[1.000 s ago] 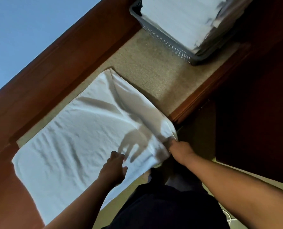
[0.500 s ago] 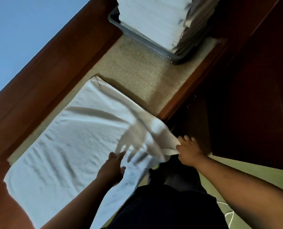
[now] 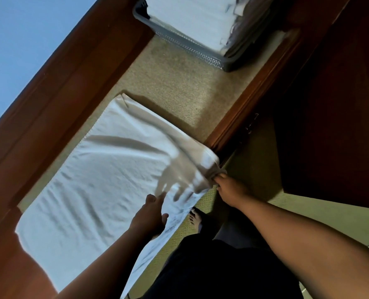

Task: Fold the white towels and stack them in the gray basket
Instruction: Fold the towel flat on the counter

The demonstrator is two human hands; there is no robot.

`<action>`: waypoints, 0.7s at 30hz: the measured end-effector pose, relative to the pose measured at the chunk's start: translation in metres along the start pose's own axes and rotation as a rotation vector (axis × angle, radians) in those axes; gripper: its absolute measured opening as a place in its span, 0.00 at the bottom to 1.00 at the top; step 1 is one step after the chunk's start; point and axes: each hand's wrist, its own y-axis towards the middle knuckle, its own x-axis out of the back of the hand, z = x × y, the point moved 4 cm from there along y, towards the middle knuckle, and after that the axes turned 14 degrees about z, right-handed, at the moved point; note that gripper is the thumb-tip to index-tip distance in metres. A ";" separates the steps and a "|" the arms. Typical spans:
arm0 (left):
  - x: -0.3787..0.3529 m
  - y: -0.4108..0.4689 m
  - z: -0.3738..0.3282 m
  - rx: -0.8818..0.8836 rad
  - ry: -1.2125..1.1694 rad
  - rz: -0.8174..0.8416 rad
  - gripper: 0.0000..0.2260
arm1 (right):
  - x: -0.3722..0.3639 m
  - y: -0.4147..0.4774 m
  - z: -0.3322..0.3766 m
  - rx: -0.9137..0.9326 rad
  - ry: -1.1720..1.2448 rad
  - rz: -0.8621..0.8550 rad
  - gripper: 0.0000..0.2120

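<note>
Your left hand (image 3: pixel 150 214) reaches forward, palm down, fingers straight and loosely spread, with the forearm angled up from the lower left. Your right hand (image 3: pixel 229 188) sits further right on an outstretched arm, fingers curled in, pinching a corner of the towel (image 3: pixel 106 180).

Bare beige surface (image 3: pixel 175 87) between towel (image 3: pixel 97 186) and gray basket (image 3: pixel 192 48), wooden rails (image 3: pixel 67 87) flanking.
</note>
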 end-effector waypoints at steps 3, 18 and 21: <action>-0.006 0.001 0.005 -0.012 0.004 0.000 0.33 | -0.009 0.020 0.002 -0.029 -0.191 0.081 0.19; -0.010 0.012 0.009 -0.016 -0.047 -0.130 0.26 | -0.019 0.031 -0.001 0.097 -0.175 -0.158 0.13; -0.009 0.010 0.010 -0.025 -0.043 -0.118 0.26 | -0.005 -0.004 -0.011 0.167 0.266 -0.439 0.14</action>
